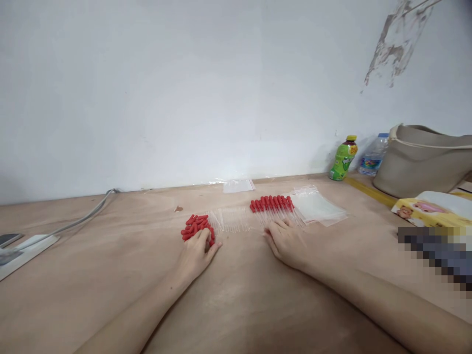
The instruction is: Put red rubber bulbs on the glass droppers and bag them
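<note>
- Clock positions are read from the gap between the two hands, with twelve o'clock towards the wall.
- At nine o'clock, the left hand is rested at the near edge of a heap of small red rubber caps; its fingers are curled down over the caps and its thumb is held apart from them. Whether a cap is pinched cannot be told, as the fingertips are hidden.
- At three o'clock, the right hand is laid low on the wooden table, its fingers bent and kept close together. Its fingertips are placed by the near ends of the capped tubes; whether one is gripped cannot be told.
- The capped tubes are lined up side by side between one and two o'clock, their red ends pointed away from the person.
- At twelve o'clock, bare clear tubes are spread in a row between the heap and the capped tubes.
- Farther off at twelve, a small plastic bag is laid near the wall.
- Between two and three o'clock, clear plastic bags are stacked just beside the capped tubes.
- At two o'clock, a green bottle and a blue-capped bottle are stood near a bucket.
- Past nine o'clock, a grey cable is stretched across the table.
</note>
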A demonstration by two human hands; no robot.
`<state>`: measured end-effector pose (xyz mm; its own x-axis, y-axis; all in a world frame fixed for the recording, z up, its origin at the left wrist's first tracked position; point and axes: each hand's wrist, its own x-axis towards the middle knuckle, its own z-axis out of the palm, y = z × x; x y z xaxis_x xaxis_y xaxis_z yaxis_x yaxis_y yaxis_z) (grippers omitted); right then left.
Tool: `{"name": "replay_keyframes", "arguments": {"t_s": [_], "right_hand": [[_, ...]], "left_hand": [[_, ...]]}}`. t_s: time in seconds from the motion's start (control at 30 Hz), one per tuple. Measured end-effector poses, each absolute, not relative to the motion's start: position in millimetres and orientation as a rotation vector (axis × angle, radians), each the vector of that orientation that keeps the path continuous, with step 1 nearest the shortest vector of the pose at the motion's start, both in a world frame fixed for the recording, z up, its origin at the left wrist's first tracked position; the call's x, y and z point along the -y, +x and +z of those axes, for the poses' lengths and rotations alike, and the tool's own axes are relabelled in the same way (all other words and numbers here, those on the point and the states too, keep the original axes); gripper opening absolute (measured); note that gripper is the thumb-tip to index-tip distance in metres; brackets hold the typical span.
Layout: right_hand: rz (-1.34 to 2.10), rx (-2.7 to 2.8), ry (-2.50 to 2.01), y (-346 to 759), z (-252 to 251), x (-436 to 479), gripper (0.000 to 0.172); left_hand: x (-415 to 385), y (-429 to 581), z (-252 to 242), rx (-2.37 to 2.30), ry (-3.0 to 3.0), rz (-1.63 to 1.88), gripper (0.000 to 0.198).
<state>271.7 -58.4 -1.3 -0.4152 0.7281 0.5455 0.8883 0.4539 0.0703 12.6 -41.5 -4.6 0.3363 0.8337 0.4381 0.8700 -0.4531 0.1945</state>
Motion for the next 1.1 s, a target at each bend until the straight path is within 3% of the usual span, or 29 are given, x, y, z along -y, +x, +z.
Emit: {"name": "replay_keyframes", "arguments": {"t_s": [0.43, 0.63, 0.73, 1.1], "right_hand": [[-0.245, 2.135, -1.24, 281, -14, 66, 0.019], [-0.118, 2.15, -1.12, 280, -21, 67, 0.027], [-0.123, 2.178, -1.105, 279, -22, 67, 0.022], [0.063, 2.225, -1.021, 269, -12, 82, 0.019]], "left_hand": [[50, 14, 4, 1.515, -2.328, -0.687, 0.005], [68, 34, -2, 1.219, -2.825, -0.846, 0.028], [69, 43, -4, 1.192, -2.974, -0.826, 0.024], [71, 52, -6, 1.548, -3.081, -1.233, 0.017]]}}
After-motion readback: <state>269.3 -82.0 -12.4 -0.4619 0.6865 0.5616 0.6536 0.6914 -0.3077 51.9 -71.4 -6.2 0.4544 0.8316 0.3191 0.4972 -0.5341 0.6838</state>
